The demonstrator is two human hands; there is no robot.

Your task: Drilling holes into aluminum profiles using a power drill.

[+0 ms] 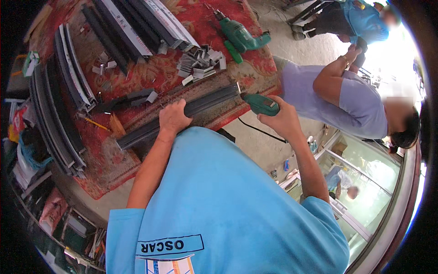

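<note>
My left hand grips a long dark grey metal profile lying along the near edge of a table covered in red patterned carpet. My right hand holds a green power tool, apparently a drill, pointed at the right end of that profile; whether its tip touches the metal is unclear. Just left of the profile lie a yellow pencil-like stick and a shorter dark piece with a small silver bracket at its end.
Stacked profiles fill the left and back of the table, beside cut silver pieces and a second green drill. A co-worker in lavender stands at the right, another in blue farther back. Glazed frames are below right.
</note>
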